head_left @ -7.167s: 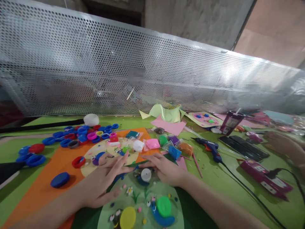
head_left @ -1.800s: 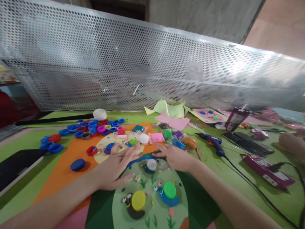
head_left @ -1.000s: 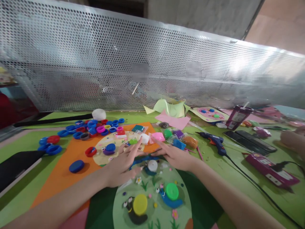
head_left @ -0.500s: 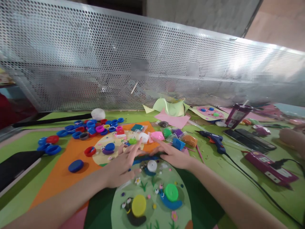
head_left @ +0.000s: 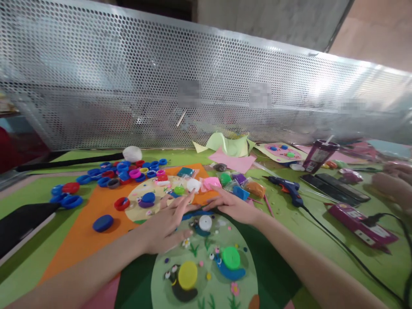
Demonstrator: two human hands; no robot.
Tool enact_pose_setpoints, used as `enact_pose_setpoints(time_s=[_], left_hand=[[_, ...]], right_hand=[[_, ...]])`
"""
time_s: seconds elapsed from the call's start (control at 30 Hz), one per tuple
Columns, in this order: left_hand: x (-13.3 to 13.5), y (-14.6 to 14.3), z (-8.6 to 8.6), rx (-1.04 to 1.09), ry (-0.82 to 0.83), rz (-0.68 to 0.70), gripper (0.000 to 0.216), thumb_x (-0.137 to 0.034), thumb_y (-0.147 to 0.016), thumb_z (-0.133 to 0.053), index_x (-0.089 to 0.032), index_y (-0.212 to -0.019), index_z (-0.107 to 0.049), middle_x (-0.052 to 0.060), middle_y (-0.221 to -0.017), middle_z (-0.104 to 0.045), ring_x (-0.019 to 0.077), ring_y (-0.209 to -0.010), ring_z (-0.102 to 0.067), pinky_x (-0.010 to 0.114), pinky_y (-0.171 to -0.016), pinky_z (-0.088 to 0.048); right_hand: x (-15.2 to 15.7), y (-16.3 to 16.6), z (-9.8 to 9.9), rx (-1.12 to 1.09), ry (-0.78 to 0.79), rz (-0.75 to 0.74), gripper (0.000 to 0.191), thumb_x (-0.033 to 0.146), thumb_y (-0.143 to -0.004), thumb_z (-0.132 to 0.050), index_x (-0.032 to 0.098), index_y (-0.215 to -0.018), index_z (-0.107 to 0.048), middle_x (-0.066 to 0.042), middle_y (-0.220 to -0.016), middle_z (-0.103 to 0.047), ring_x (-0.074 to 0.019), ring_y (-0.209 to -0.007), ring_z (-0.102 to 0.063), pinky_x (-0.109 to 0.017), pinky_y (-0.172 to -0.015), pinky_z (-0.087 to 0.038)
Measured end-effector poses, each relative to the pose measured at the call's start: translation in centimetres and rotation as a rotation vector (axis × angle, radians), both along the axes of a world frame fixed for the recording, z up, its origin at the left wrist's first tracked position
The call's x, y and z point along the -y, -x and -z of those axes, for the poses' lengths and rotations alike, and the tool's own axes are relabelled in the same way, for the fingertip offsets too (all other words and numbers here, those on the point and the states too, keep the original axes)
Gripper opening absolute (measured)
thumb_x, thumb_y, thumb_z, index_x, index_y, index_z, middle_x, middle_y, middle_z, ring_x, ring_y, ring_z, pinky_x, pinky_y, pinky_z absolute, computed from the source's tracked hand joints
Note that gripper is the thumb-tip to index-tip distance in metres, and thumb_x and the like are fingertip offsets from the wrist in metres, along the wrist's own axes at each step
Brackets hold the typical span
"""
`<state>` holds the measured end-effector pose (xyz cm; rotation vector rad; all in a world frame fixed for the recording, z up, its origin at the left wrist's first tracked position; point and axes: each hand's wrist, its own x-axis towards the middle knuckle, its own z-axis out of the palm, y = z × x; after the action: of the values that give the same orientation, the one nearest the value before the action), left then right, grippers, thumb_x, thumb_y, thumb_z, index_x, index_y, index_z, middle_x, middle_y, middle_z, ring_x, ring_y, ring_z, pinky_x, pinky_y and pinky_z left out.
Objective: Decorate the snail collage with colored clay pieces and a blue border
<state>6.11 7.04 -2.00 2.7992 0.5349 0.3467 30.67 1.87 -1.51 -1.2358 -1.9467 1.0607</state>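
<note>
A pale green round card (head_left: 222, 292) lies in front of me on a dark green sheet (head_left: 277, 270). It bears clay snails with bottle-cap shells: a yellow cap (head_left: 188, 275), a green cap (head_left: 231, 257) and a white cap (head_left: 205, 222). Along its far edge runs a blue strip (head_left: 198, 213). My left hand (head_left: 167, 223) rests at the far left edge of the card, fingers stretched out, holding nothing visible. My right hand (head_left: 233, 206) lies at the far right edge, its fingers extended toward the blue strip. Some fingertips are hard to make out.
Behind the hands lies a yellow round card (head_left: 131, 206) beside many bottle caps (head_left: 123, 167) and bagged clay (head_left: 255, 189). At right are a glue gun (head_left: 286, 186), phones (head_left: 334, 189), a purple power strip (head_left: 360, 225) and a cup (head_left: 320, 155). Another person's hand (head_left: 389, 184) shows far right.
My right hand has shifted slightly left along the card's far edge. My left hand stays nearly in place. The other person's hand at far right has moved a little.
</note>
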Motion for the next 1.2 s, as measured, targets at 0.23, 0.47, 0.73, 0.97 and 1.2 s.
enact_pose_setpoints(time_s=[0.23,0.47,0.73,0.97,1.2], left_hand=[[0.0,0.0,0.1,0.044,0.004,-0.001,0.075,-0.063,-0.091,-0.015,-0.019,-0.142,0.017,0.013,-0.13,-0.052,0.0355,-0.129,-0.032,0.057,-0.102,-0.011],[-0.1,0.3,0.0,0.268,0.05,-0.091,0.06,-0.051,-0.096,-0.009,-0.017,-0.144,0.008,0.012,-0.118,-0.061,0.0308,-0.121,-0.043,0.048,-0.097,-0.024],[-0.1,0.8,-0.2,0.296,-0.092,-0.017,0.059,-0.045,-0.097,-0.008,-0.01,-0.143,0.003,0.011,-0.1,-0.069,0.0301,-0.115,-0.05,0.049,-0.099,-0.022],[-0.1,1.4,-0.1,0.218,-0.256,0.14,0.06,-0.045,-0.096,-0.015,-0.017,-0.144,0.007,0.011,-0.111,-0.064,0.0304,-0.122,-0.043,0.045,-0.096,-0.032],[0.0,1.6,-0.1,0.193,-0.467,0.201,0.056,-0.04,-0.096,-0.012,-0.016,-0.144,0.005,0.017,-0.128,-0.052,0.0296,-0.118,-0.048,0.04,-0.089,-0.04]], right_hand=[[0.0,-0.5,-0.5,0.071,0.007,-0.043,0.073,0.001,-0.073,-0.04,0.018,-0.142,-0.023,-0.004,-0.107,-0.069,-0.017,-0.123,-0.045,-0.049,-0.108,-0.022],[0.5,-0.9,-1.4,0.177,0.024,-0.056,0.069,0.004,-0.079,-0.037,0.019,-0.144,-0.018,-0.006,-0.118,-0.063,-0.0166,-0.124,-0.044,-0.047,-0.107,-0.024],[0.9,-1.4,-2.5,0.3,0.041,-0.13,0.074,0.002,-0.078,-0.036,0.018,-0.145,-0.01,-0.005,-0.119,-0.061,-0.0137,-0.129,-0.036,-0.042,-0.107,-0.027],[1.7,-0.6,-2.7,0.493,-0.004,-0.086,0.075,0.002,-0.076,-0.037,0.023,-0.144,-0.016,0.0,-0.126,-0.056,-0.0247,-0.123,-0.044,-0.049,-0.1,-0.036],[1.7,-0.5,-2.7,0.555,-0.1,-0.108,0.074,0.003,-0.08,-0.036,0.025,-0.145,-0.008,0.002,-0.127,-0.055,-0.0223,-0.123,-0.044,-0.044,-0.101,-0.036]])
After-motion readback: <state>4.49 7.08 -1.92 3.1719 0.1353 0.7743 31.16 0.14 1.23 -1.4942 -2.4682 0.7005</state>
